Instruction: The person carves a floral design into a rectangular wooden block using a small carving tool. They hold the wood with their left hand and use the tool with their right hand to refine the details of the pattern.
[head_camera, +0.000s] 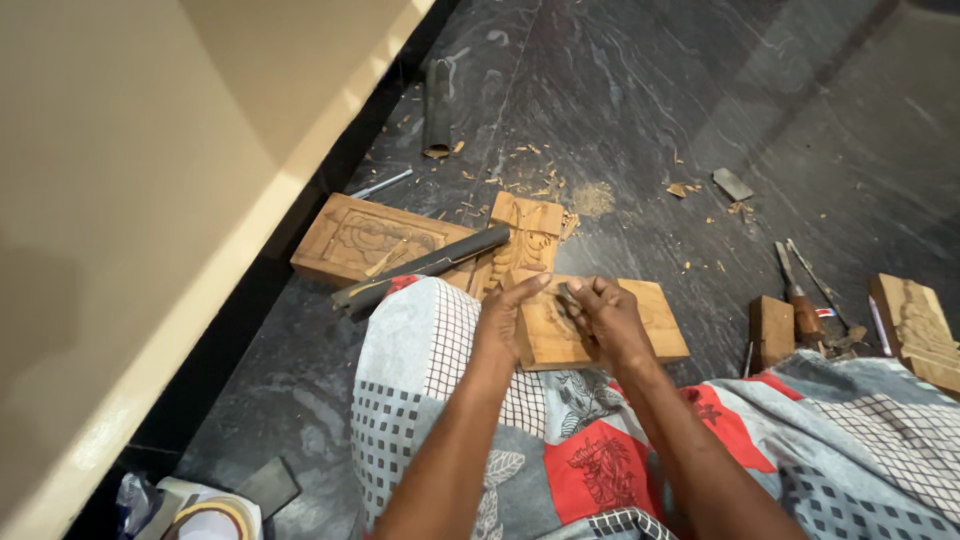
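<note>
Sitting on the dark stone floor (640, 110) with patterned cloth (560, 450) over the knees, the person works a wooden block (640, 325) that rests against the lap. The left hand (505, 315) lies with fingers stretched out flat along the block's near left edge, pinning it rather than gripping it. The right hand (605, 315) is curled closed over the carved patch, apparently around a small tool (the tool itself is too hidden to make out). With the steadying fingers so close to the working point, a slip of the tool could plausibly run into them, and the block, only pressed down, might skid. Just beyond lie a carved panel (370, 240) with a dark bar (425, 268) across it, and a smaller carved piece (525, 240). Farther right, chisels (805, 295) and wood chips (530, 180) lie scattered.
</note>
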